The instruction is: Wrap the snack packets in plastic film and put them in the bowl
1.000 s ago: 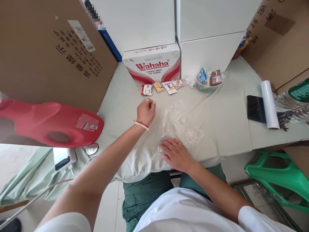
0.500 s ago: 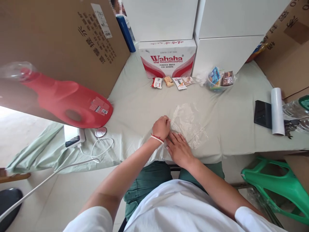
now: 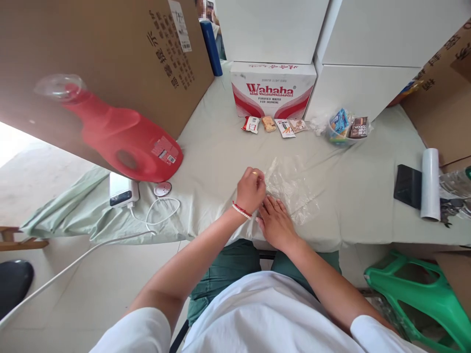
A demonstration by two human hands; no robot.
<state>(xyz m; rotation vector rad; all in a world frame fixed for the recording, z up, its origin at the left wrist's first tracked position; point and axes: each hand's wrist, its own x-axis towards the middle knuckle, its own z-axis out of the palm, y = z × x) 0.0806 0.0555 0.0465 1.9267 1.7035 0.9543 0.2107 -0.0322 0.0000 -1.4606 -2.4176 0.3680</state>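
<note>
A crinkled sheet of clear plastic film (image 3: pixel 294 189) lies on the cloth-covered table in front of me. My left hand (image 3: pixel 251 190) is closed, thumb and fingers drawn together at the film's left edge; whatever is between the fingertips is hidden. A ring and a red-and-white bracelet show on that hand and wrist. Close beside it, my right hand (image 3: pixel 277 220) rests flat, palm down, its fingertips over the film's near left part. The fingers of the right hand are stretched out and hold nothing.
Several small snack packets (image 3: pixel 268 124) line the front of a Wahaha carton (image 3: pixel 274 95). Farther right stands a clear bowl of packets (image 3: pixel 342 141). A red jug (image 3: pixel 136 142) and a white power bank (image 3: pixel 123 189) with cable are left; a plastic roll (image 3: pixel 430 184) lies right.
My left hand has lifted and turned slightly, its knuckles rising away from the table edge. The right hand stays flat beside it. The whole view has shifted a little.
</note>
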